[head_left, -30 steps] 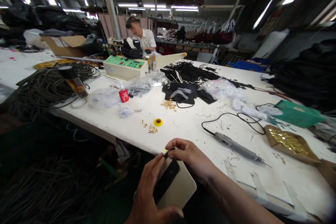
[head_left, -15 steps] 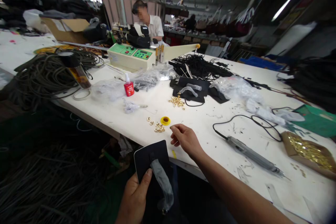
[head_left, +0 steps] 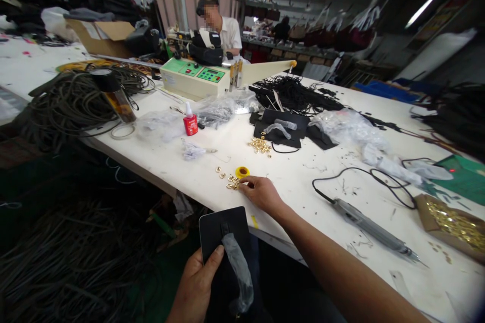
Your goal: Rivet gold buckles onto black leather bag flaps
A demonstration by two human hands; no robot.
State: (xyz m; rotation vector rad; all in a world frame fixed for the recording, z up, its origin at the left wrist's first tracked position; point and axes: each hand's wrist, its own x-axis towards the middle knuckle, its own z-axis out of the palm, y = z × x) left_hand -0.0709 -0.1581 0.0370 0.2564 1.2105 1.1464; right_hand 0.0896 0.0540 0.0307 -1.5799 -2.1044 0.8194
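Observation:
My left hand (head_left: pixel 200 278) grips the left edge of a black panel (head_left: pixel 212 222), thumb on its face, in front of the table's near edge. A strap wrapped in cloudy plastic (head_left: pixel 239 267) hangs down the panel. On the table, my right hand (head_left: pixel 261 193) has its fingertips at a small group of gold rings (head_left: pixel 232 179), thumb and index close together; whether a ring is between them is too small to tell. Just behind the fingers lies a yellow disc (head_left: pixel 242 171) with a brown centre.
A gold hardware pile (head_left: pixel 259 145), a red bottle (head_left: pixel 190 121) and black panels (head_left: pixel 284 126) lie farther back. An electric screwdriver (head_left: pixel 373 227) and a box of gold parts (head_left: pixel 450 222) are at right. A person (head_left: pixel 230 33) sits behind a control machine (head_left: pixel 195 81).
My right hand has moved slightly left and down onto the gold rings, its fingertips now among them. My left hand still holds the panel, and the view has shifted slightly.

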